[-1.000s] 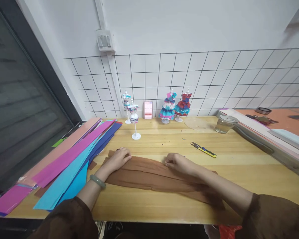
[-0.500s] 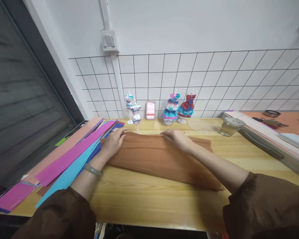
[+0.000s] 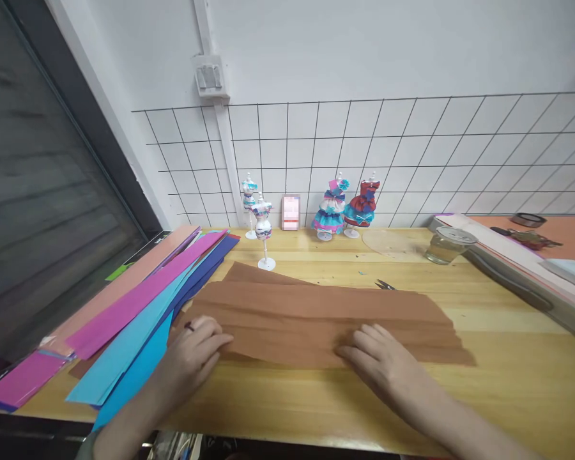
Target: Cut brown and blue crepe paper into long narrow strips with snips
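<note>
Evidently, both hands [image 3: 196, 348] [image 3: 376, 358] touch brown paper [image 3: 287, 313] (rather creased).

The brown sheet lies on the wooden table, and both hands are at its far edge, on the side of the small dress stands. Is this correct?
Not quite. The head view shows the left hand and right hand at the near edge of the brown sheet, on the person's side. It does lie on the wooden table.

We get just one view, head-worn, looking forward and down from the near side of the table [image 3: 316, 406], close above the left hand [image 3: 194, 351] and right hand [image 3: 381, 364], and reaching across to the wall [image 3: 388, 51] behind.
</note>
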The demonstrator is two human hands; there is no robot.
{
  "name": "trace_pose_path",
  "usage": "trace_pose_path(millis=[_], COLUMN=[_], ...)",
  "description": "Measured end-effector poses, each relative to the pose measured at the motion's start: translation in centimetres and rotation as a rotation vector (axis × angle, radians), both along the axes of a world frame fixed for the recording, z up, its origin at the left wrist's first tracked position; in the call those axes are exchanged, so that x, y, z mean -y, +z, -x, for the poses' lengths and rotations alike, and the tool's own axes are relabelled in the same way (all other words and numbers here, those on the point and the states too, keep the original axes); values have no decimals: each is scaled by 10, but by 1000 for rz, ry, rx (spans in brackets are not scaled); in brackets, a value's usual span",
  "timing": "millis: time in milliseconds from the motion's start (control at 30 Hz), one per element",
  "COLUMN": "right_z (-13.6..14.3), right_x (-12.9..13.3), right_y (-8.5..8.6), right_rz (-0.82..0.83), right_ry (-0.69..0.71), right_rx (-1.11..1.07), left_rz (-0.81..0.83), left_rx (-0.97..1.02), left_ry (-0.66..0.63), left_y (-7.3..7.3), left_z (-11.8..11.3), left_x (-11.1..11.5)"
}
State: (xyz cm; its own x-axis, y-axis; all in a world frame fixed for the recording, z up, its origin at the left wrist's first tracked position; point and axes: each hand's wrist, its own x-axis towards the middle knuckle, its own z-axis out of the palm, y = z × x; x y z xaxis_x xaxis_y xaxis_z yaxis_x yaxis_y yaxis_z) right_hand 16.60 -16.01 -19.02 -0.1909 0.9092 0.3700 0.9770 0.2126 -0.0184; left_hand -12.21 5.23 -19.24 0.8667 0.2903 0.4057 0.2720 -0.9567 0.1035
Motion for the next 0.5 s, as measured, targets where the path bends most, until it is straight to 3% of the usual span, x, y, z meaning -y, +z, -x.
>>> trace_pose_path(millis=[133,233,333,500], right_z=[-3,-13,-24,-43], right_x=[3,-4,-17,-46], right_y=[-49,-71,-79,-78], right_rz=[54,38,83,135], right_ry=[-122,-210,-274,-321], right_rx=[-52,-50,-45,-22], left_rz=[169,260,322,359], left_rx=[-126,-180,-227,-222], left_ry=[18,21,22,28], left_y=[-29,-41,-46,-48], left_z=[2,0,-5,-20], left_x=[7,7,4,-6])
